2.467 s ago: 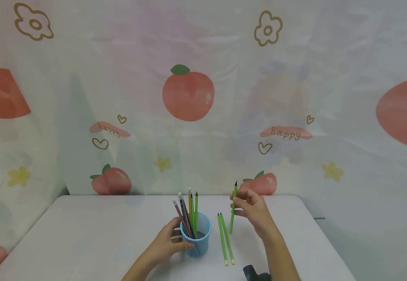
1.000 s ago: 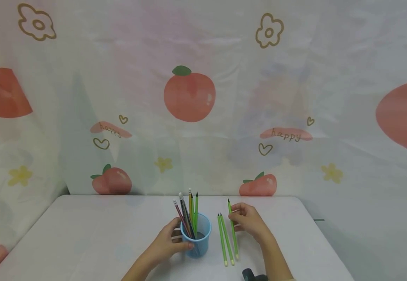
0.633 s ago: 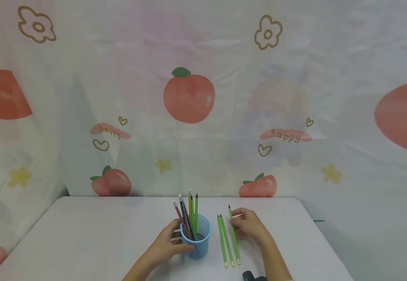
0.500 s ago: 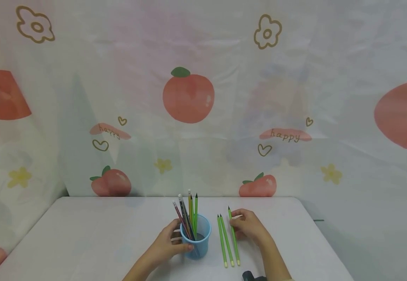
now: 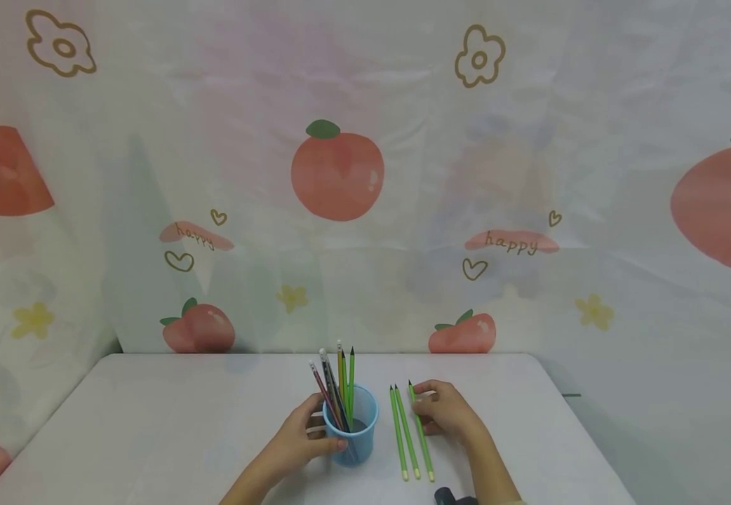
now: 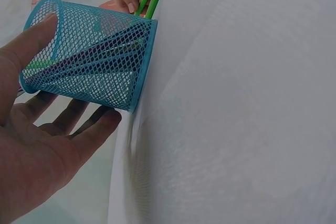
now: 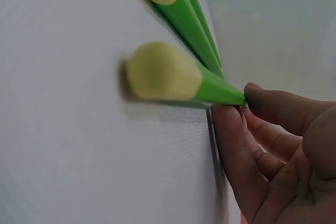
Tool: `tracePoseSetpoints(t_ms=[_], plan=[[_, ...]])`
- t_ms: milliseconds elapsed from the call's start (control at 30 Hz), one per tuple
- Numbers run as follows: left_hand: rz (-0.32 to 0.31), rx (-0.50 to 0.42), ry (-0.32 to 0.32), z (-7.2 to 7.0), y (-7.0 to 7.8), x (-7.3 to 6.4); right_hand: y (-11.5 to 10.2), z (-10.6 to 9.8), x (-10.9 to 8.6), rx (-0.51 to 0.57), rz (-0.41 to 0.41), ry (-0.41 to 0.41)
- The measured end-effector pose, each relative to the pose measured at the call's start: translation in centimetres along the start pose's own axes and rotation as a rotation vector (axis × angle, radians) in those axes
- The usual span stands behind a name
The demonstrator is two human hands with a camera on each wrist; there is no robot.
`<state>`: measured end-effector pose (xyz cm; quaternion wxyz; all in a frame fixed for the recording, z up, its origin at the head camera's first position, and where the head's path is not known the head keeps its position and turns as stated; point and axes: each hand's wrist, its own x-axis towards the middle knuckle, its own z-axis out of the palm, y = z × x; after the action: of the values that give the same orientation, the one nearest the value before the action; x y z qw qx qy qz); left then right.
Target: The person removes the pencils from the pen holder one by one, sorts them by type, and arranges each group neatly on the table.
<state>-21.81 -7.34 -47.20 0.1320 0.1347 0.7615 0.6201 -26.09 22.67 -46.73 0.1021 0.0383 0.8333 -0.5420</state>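
Head cam: blue mesh cup [image 5: 358,451] found upright on white table [image 5: 182,421], gripped at its side by L hand [image 5: 299,431], thumb & fingers wrapped round; asst'd pencils [image 5: 334,386] contained, leaning. Green pencil [image 5: 423,442] pinched betw. thumb & fingers of R hand [image 5: 444,407]; full contact w/ table can't be confirmed. Two more green pencils [image 5: 398,431] laid side by side, betw. cup & pinched one. Dark obj. [image 5: 445,496] partly cut off at bottom edge

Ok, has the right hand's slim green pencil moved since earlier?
Yes: in the head view, the slim green pencil has dropped, its tip now below the far edge of the flat white tabletop.
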Motion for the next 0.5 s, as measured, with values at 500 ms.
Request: tracePoseSetpoints(t_ms=[500], plan=[[0.009, 0.005, 0.0, -0.1, -0.11, 0.07, -0.37, 0.09, -0.06, -0.032, 0.03, -0.004]])
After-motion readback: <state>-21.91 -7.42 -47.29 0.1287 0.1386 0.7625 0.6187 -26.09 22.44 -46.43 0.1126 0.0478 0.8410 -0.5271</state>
